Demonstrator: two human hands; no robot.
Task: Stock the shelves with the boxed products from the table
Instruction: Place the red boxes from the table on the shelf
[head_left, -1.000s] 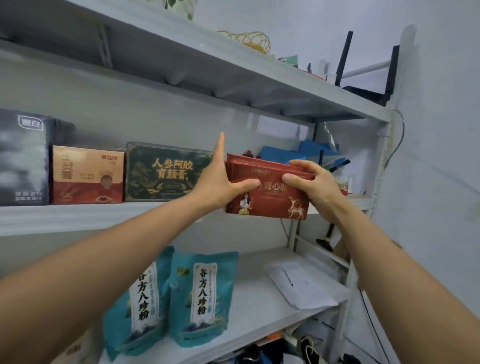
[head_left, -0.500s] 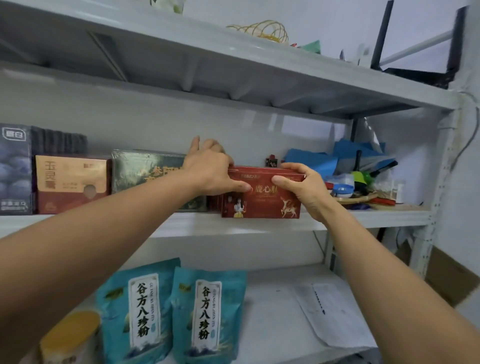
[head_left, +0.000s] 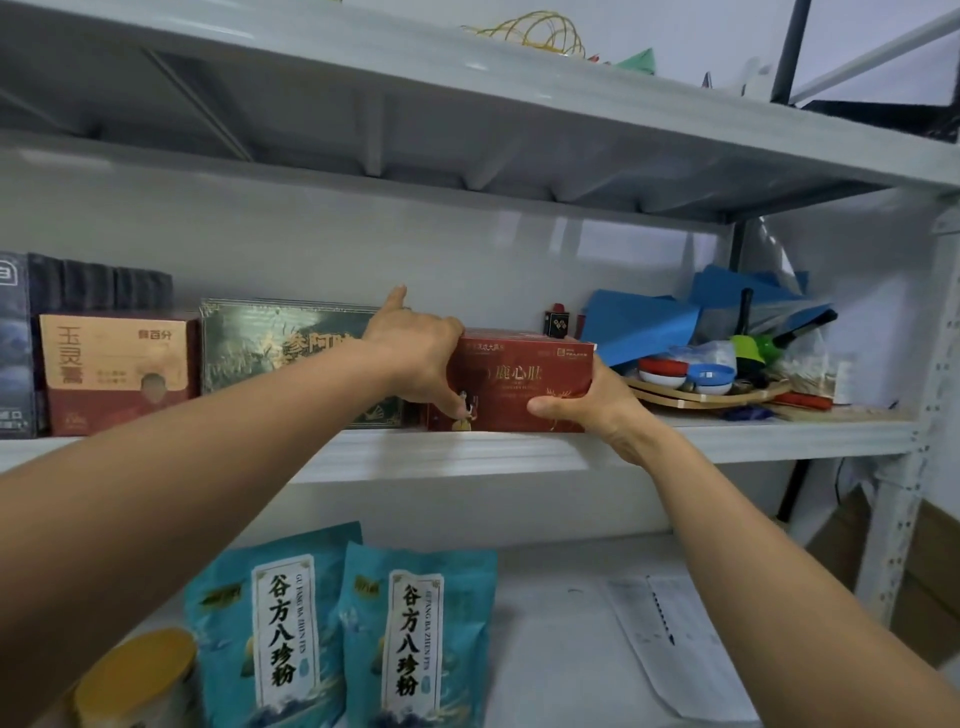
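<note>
Three boxes stand at the left of the middle shelf (head_left: 727, 439): a dark box (head_left: 11, 343) cut by the picture edge, then a tan and red box (head_left: 117, 371), then a wide dark green box (head_left: 280, 345) with gold letters. Your left forearm crosses in front of the green box. Your left hand (head_left: 415, 358) grips the red box (head_left: 524, 384) at its left end: the thumb presses on the front face near the bottom corner and the other fingers lie over the top, while one finger points up, free of the box. The red box stands upright on the front part of the middle shelf, just beside the green box, with its printed face to you. I cannot tell if the two boxes touch. Your right hand (head_left: 582, 405) holds the right end of the red box, the thumb across the lower front and the fingers wrapped behind, out of sight. To the right of it you see a small dark bottle (head_left: 557, 319), blue sheets (head_left: 639, 327) and a wooden tray (head_left: 711, 397) with small bowls. On the lower shelf (head_left: 561, 597), from the left, are a can with a yellow lid (head_left: 140, 670), two teal pouches (head_left: 275, 629) side by side, and a paper sheet (head_left: 670, 639).
</note>
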